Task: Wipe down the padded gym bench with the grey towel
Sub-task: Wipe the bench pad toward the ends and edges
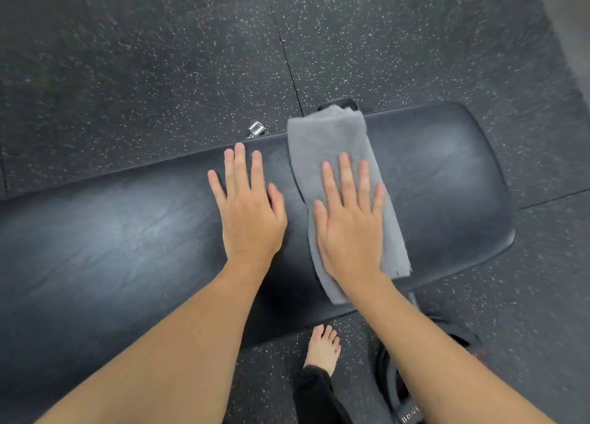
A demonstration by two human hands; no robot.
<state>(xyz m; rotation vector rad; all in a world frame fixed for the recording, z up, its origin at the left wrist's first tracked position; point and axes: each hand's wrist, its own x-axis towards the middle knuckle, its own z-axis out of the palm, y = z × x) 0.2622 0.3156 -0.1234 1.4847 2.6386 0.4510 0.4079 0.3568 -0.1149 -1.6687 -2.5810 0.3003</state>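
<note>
Right hand: the bare right hand (349,219) lies flat, palm down, fingers spread wide, on the folded grey terry towel (329,155); it grips nothing and presses the cloth onto the pad.
Left hand: the bare left hand (247,206) is also flat and splayed, resting straight on the vinyl just beside the towel's left edge, not on the cloth; it looks like a brace.
Towel: a long folded strip of soft, napped fabric laid across the bench's width, its far end draped over the far edge and its near end hanging over the near edge, with a frayed near corner.
Bench: the long black padded vinyl gym bench (111,241) runs left to right, with a rounded right end; its surface is smooth, faintly creased and glossy under the light.
Step in hand: a wiping pass, by my reading, on the section towards the rounded end.
Next move: sliding the flat palm along the pad with even downward pressure, so the cloth travels with the hand instead of bunching.
Remaining: the long stretch to the left may yet need the cloth; I cannot tell what is already clean.
Floor: dark speckled rubber gym floor tiles (127,56) with visible seams.
Near the bench: a bare foot (322,347) stands on the floor below the near edge.
</note>
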